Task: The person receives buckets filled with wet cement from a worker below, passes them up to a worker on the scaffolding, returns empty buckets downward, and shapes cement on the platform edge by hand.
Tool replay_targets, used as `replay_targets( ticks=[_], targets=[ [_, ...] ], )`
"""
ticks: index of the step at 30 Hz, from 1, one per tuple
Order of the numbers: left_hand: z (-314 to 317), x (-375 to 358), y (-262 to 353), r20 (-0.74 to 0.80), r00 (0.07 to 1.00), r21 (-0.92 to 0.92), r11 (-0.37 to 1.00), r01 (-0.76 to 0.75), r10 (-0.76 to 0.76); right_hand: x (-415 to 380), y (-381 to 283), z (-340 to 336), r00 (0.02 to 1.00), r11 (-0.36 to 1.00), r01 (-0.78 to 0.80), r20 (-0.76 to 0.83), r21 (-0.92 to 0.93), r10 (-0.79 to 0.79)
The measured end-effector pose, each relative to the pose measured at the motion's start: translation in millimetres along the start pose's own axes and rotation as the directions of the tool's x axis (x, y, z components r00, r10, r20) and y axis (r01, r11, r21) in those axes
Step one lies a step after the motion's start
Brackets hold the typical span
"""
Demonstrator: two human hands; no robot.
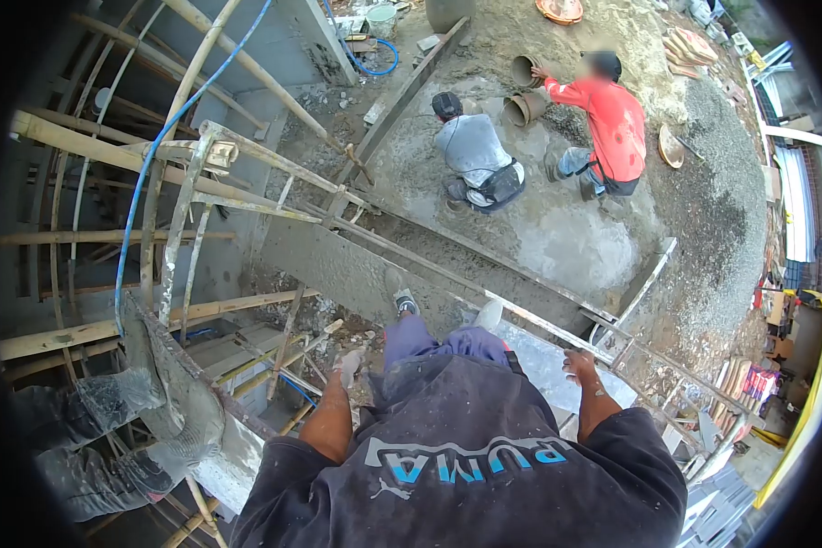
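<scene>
My left hand (pixel 349 367) hangs beside my left thigh, its fingers pale with what looks like dried cement, loosely extended and holding nothing that I can see. On the other side, my right hand (pixel 577 365) is held out with fingers apart and slightly bent, near a metal scaffold frame (pixel 557 321). No object shows in it. Below me, my shoe (pixel 405 303) rests on a mortar-covered plank (pixel 338 265). A smooth grey board (pixel 562 379) lies under my right side.
Bamboo poles (pixel 91 331) and a blue hose (pixel 146 173) fill the left, where another person's cement-caked legs (pixel 110 420) stand on a board. Below, a person in grey (pixel 477 151) squats; one in red (pixel 616 132) touches a bucket (pixel 524 71). Gravel (pixel 726 219) lies right.
</scene>
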State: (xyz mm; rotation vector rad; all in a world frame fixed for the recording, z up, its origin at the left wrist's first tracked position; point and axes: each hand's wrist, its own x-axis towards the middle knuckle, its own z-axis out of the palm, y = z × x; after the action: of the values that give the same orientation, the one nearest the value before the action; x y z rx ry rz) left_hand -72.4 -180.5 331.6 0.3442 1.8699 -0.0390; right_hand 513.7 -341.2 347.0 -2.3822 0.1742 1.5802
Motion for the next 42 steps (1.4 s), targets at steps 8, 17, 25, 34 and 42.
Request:
replay_targets(
  ticks=[8, 17, 25, 34, 42],
  targets=[
    [11.2, 3.9, 82.3, 0.013, 0.962, -0.188, 0.946, -0.266, 0.273, -42.4, -103.2, 106.6, 0.948, 0.96, 0.259, 0.217, -0.109, -0.231],
    [5.9, 19.7, 102.7, 0.089, 0.918, -0.246, 0.902, -0.356, 0.387, -42.4, -184.3, 197.7, 0.876, 0.894, 0.422, 0.322, -0.151, -0.359],
    [-13.5, 191.5, -17.9, 0.189, 0.978, 0.15, 0.987, 0.061, -0.089, 46.0, -170.3, 250.0, 0.905, 0.875, 0.378, 0.32, -0.302, -0.281],
    [54.7, 284.1, 232.5, 0.078, 0.907, 0.264, 0.869, -0.419, 0.414, 136.4, -262.6, 392.8, 0.771, 0.6, 0.628, 0.503, -0.496, -0.39],
    [83.8, 425.4, 409.2, 0.04, 0.272, 0.572, 0.201, -0.795, 0.962, 151.1, -259.9, 480.8, 0.803, 0.833, 0.486, 0.512, -0.265, -0.305]
  ],
)
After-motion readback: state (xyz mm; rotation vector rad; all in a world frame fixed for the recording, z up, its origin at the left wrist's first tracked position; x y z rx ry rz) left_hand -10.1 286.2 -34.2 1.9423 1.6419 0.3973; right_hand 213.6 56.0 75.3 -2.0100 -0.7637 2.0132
